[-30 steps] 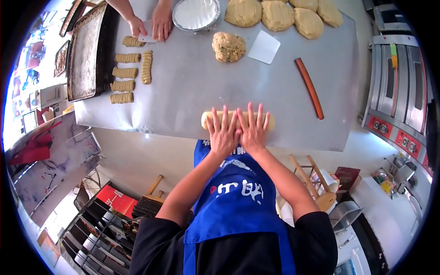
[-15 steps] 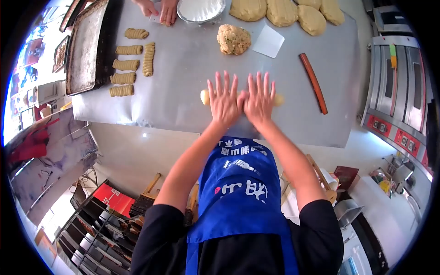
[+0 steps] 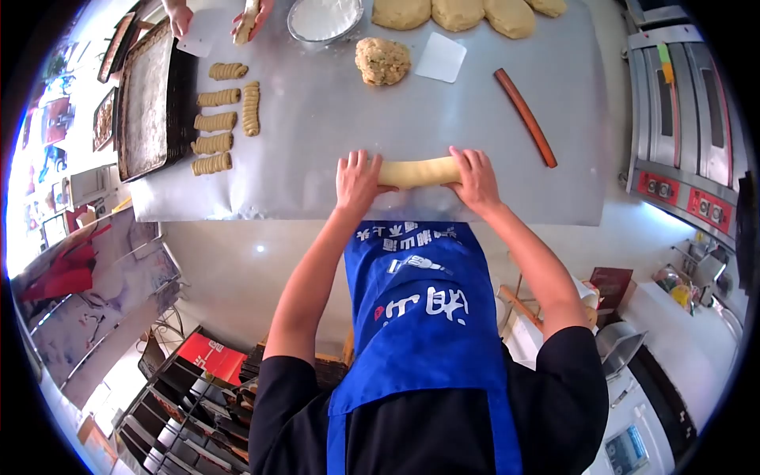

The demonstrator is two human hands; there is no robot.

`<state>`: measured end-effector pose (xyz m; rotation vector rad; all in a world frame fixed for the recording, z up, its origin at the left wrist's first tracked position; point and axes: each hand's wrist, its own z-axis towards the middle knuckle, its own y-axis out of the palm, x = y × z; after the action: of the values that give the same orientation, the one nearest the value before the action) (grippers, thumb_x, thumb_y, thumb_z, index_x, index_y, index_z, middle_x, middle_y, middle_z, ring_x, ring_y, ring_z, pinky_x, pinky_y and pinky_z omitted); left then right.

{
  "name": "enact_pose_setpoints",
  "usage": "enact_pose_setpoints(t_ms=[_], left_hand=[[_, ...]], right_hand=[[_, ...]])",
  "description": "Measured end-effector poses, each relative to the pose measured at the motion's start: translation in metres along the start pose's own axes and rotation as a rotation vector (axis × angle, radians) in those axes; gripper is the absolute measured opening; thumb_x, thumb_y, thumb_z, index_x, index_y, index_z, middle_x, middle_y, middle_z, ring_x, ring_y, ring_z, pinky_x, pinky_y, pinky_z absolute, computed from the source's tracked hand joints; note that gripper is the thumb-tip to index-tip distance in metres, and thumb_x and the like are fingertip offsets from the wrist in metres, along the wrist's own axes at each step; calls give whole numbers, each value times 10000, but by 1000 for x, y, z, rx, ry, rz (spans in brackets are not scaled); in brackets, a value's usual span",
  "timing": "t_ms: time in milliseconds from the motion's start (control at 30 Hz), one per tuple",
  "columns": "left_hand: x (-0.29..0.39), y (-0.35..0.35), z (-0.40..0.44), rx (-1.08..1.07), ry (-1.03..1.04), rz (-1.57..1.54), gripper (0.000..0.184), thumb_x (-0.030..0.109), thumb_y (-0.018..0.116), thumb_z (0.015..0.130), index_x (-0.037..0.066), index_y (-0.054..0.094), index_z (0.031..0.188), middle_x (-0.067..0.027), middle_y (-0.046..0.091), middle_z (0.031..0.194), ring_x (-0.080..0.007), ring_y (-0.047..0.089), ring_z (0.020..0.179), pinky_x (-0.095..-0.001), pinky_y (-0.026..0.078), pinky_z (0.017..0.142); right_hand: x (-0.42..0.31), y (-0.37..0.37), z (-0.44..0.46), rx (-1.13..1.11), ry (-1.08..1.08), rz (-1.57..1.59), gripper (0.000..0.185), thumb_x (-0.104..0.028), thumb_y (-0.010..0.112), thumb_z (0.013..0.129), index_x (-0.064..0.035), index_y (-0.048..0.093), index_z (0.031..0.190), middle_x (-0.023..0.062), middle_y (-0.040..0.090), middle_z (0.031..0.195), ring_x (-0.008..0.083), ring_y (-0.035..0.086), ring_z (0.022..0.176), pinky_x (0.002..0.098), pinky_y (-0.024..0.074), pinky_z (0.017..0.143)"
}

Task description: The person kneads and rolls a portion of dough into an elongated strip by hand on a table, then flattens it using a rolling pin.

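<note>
A smooth pale dough roll (image 3: 419, 172) lies crosswise near the front edge of the metal table. My left hand (image 3: 359, 182) is closed around its left end, and my right hand (image 3: 476, 182) grips the right end; the roll's tips are hidden by my fingers. Beyond it sits a rough lump of filling with green flecks (image 3: 381, 62), beside a white flat scraper (image 3: 441, 57). To the right of my right hand lies a slim brown rolling pin (image 3: 526, 119).
Several ridged dough pieces (image 3: 215, 121) lie at left, beside a worn baking tray (image 3: 146, 107). Along the far side are a bowl of white powder (image 3: 324, 20) and several big dough portions (image 3: 457, 16). Another person's hands (image 3: 252, 20) hold a dough strip and a scraper. Ovens (image 3: 681, 119) stand right.
My hands have gone from lying flat on the roll to gripping its two ends, farther apart. The roll looks thicker. The other person's hands have separated, one lifting a dough strip.
</note>
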<state>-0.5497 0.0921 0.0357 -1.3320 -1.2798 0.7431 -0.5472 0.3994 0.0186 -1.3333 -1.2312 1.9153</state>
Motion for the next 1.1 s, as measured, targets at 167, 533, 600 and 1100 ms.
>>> enact_pose_setpoints(t_ms=[167, 533, 600, 1100], left_hand=[[-30, -29, 19, -6, 90, -121, 597, 591, 894, 712, 101, 703, 993, -73, 670, 1014, -310, 639, 1016, -453, 518, 910], [-59, -46, 62, 318, -130, 58, 621, 404, 688, 1034, 37, 569, 1521, -225, 509, 1626, -376, 427, 1553, -597, 236, 1297], [-52, -28, 100, 387, -126, 12, 596, 378, 680, 1032, 38, 579, 1511, -206, 518, 1624, -376, 426, 1552, -599, 245, 1293], [37, 58, -57, 300, -97, -58, 686, 430, 566, 1032, 201, 453, 1670, -163, 312, 1765, -461, 185, 1651, -683, 99, 1318]], right_hand=[[-16, -39, 50, -100, 44, 60, 620, -218, 967, 703, -99, 671, 1234, 91, 636, 1096, 299, 638, 1071, 437, 574, 867], [-40, 10, 146, -30, -4, 94, 546, -465, 746, 979, -62, 691, 1344, 160, 726, 1288, 328, 651, 1248, 526, 428, 1113], [-50, 26, 168, -120, 63, 170, 552, -471, 713, 1005, -65, 681, 1377, 158, 732, 1293, 325, 646, 1280, 530, 414, 1138], [-114, 54, 1, -196, 8, -117, 779, -575, 400, 1108, -112, 302, 1725, 131, 204, 1813, 421, 121, 1673, 671, 57, 1316]])
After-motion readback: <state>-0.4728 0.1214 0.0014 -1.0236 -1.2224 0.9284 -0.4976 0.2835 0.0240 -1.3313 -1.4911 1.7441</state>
